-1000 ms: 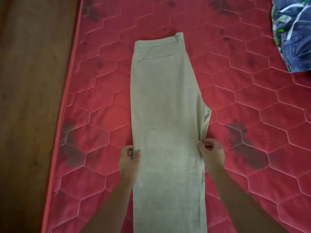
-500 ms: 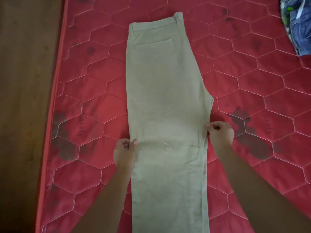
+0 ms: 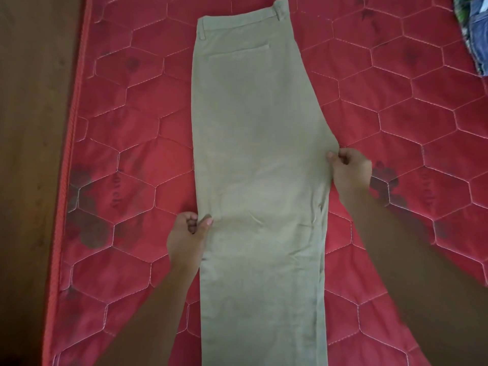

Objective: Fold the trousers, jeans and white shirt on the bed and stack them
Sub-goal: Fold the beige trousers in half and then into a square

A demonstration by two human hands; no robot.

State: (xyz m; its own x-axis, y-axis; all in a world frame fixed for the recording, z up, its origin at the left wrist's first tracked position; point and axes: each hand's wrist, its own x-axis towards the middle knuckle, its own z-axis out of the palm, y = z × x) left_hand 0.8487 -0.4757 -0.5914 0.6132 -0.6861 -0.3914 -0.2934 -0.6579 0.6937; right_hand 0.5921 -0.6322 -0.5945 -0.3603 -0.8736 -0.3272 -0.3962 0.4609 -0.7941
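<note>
Beige trousers (image 3: 258, 159) lie flat on the red quilted bed (image 3: 422, 122), folded lengthwise leg on leg, waistband at the far end and legs running off the bottom of the view. My left hand (image 3: 188, 235) pinches the trousers' left edge about mid-length. My right hand (image 3: 350, 171) pinches the right edge at the crotch point, a little farther up. Blue jeans (image 3: 479, 40) show partly at the top right corner. No white shirt is in view.
The bed's left edge (image 3: 67, 165) with red piping runs down the left side, and brown wooden floor (image 3: 29, 180) lies beyond it. A patterned cloth (image 3: 462, 11) sits by the jeans at the top right.
My right hand has slid up along the right edge toward the crotch point. My left hand stays on the left edge. The view has shifted closer and lower over the trousers.
</note>
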